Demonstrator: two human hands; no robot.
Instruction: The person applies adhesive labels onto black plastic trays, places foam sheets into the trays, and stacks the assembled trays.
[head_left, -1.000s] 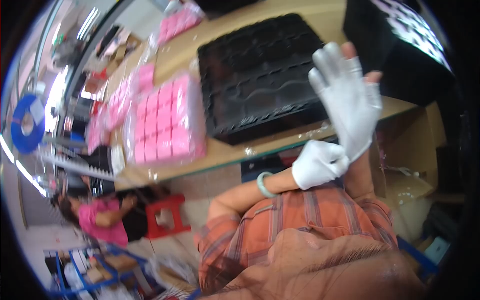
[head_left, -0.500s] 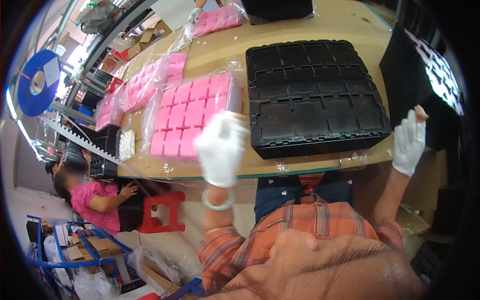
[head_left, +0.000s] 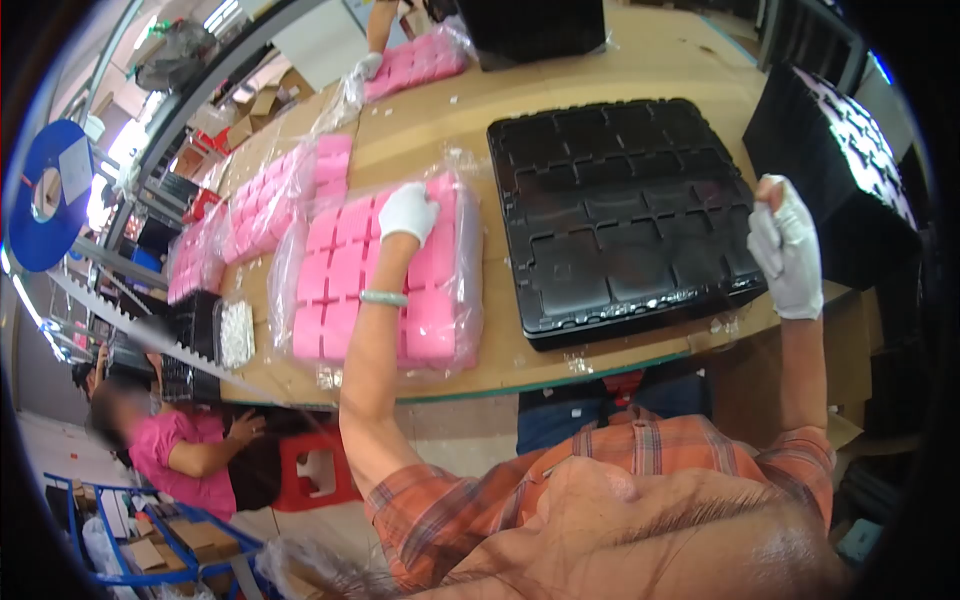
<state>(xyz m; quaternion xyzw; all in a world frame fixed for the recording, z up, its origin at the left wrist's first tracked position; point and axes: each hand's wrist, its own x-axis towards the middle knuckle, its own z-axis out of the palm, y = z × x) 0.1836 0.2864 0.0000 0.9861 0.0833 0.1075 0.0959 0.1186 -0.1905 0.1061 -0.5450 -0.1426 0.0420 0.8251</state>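
Note:
My left hand (head_left: 408,213), in a white glove, is on the back row of a stack of pink foam pieces (head_left: 343,262) in clear plastic film. Its fingers are bent down onto a piece, and their tips are partly hidden. On the right, my gloved right hand (head_left: 786,250) is beside the right edge of a black plastic tray (head_left: 630,225) with moulded compartments. Its gloved fingers are curled in and a bare fingertip shows at the top. Whether it holds or touches the tray edge I cannot tell.
More wrapped pink foam (head_left: 268,203) lies at the left. A tall black tray stack (head_left: 835,170) stands right, and a black box (head_left: 530,30) at the back. Another person's gloved hand (head_left: 370,66) touches pink foam at the far side. A person in pink (head_left: 190,455) sits lower left.
My left hand has moved from the near right corner of the pink foam onto its back row. The right hand's fingers, stretched up before, are now curled beside the tray. The view has shifted slightly.

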